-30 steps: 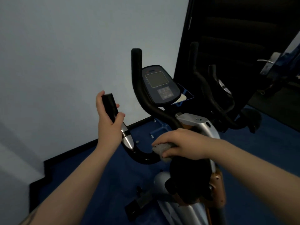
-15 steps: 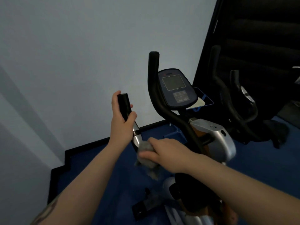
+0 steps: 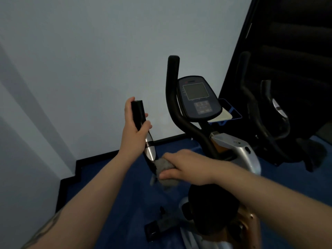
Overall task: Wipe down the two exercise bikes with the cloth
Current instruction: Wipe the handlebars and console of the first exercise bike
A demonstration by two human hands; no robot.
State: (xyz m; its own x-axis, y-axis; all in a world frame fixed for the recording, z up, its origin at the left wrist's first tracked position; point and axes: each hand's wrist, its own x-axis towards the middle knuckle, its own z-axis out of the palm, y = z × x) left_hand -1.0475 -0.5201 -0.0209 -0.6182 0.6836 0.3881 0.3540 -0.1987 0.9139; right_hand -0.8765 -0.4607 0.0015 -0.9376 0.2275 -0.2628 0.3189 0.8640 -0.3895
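The cloth [image 3: 166, 168], a grey wad, sits bunched inside my right hand [image 3: 186, 166], whose fingers curl around it and press it against the lower bend of the near bike's left handlebar [image 3: 150, 151], just under the shiny silver sensor sleeve. My left hand [image 3: 133, 130] is wrapped around the black foam grip at the top of that same bar, thumb over the front, steadying it. I judge that the step in hand is wiping this handlebar on the first exercise bike [image 3: 239, 151], and that the task is far from done. The next move, as I read it, calls for sliding the wad up over the silver sleeve toward the grip, which means the left hand must let go or shift so the foam can be reached. After that, the right upright bar [image 3: 172, 90], the console [image 3: 197, 97] with its grey screen and buttons, and the dark saddle [image 3: 213, 211] below my forearm all look due for a pass (I cannot tell which, if any, are already clean). The second bike [image 3: 269, 121] stands well off to the right in deep shadow against a black wall, its bars hard to make out. A pale card in a blue holder [image 3: 228, 114] behind the console could get knocked when I wipe there.
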